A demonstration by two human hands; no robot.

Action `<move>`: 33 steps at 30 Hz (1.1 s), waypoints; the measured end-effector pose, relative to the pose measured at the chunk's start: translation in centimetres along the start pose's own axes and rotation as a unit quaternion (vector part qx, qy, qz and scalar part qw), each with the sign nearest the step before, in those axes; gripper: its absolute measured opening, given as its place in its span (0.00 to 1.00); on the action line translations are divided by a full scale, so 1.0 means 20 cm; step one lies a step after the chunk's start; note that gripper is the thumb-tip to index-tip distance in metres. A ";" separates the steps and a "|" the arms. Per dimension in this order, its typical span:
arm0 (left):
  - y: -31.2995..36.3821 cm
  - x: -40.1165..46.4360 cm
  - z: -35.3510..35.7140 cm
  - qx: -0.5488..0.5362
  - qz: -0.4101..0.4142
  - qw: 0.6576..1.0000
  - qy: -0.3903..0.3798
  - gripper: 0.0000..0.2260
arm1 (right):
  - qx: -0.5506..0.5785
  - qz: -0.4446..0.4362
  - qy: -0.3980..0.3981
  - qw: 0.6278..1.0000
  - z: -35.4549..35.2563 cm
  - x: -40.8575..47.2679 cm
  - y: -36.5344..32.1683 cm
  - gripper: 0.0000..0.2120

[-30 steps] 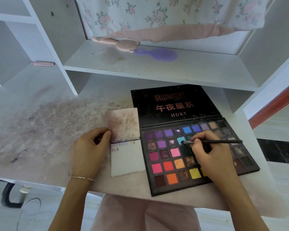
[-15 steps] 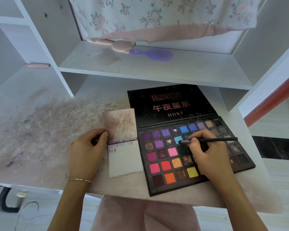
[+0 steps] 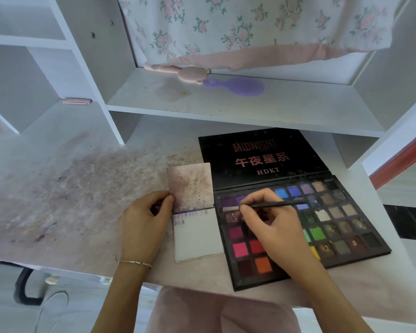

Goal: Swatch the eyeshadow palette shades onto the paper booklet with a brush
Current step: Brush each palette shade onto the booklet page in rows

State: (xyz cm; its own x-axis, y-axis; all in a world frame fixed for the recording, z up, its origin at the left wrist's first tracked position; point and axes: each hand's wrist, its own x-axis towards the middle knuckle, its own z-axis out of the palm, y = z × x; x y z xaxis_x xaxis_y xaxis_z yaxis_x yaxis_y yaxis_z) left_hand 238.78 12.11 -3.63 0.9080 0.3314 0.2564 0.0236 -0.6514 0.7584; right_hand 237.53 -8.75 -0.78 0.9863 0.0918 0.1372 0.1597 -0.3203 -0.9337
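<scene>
- A large black eyeshadow palette [image 3: 322, 227] with rows of square colour pans is laid open on the white, powder-stained desk [image 3: 58, 193], its black lid [image 3: 262, 157] printed "MIDNIGHT" and "HDKT" lying flat behind the pans.
- A small white paper booklet [image 3: 198, 236] is spread open just beside the palette's left edge; its upper page is smudged brownish-pink, and a row of faint purple swatches is seen along the top of the lower page.
- The booklet is pinned at its fold by the left hand [image 3: 142, 227]: the thumb tip is pressed to the left edge near the spine, and the other fingers are loosely curled on the desk. A thin bracelet [image 3: 135, 262] is worn at that wrist.
- A thin black-handled brush [image 3: 274, 205] is pinched in the closed grip of the right hand [image 3: 271, 227], with the handle pointed to the right.
- The brush's pale tip is held over the purple pans at the palette's upper-left corner, close to the booklet; whether the tip is touching a pan cannot be told.
- On the white shelf [image 3: 274, 109] behind the desk, a purple plastic hairbrush [image 3: 238, 86] and a pink hairbrush [image 3: 178, 72] are laid touching, below a floral cloth [image 3: 250, 27] with a pink hem.
</scene>
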 end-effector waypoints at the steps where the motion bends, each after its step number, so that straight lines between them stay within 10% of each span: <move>1: 0.01 0.00 0.01 0.001 0.003 1.000 -0.003 0.04 | 0.001 -0.001 -0.015 1.000 0.02 0.00 0.00 0.07; 33: 0.00 0.00 0.00 -0.013 0.012 1.000 0.009 0.03 | -0.011 0.021 -0.100 0.995 0.20 0.07 -0.03 0.07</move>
State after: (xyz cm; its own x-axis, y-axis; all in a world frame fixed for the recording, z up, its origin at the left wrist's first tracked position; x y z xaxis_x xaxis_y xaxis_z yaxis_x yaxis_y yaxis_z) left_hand 238.85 12.10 -3.74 0.9002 0.3284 0.2860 -0.0095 -0.6418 0.7669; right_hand 238.56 -4.71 -1.28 0.9643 0.2634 0.0280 0.1221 -0.3482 -0.9294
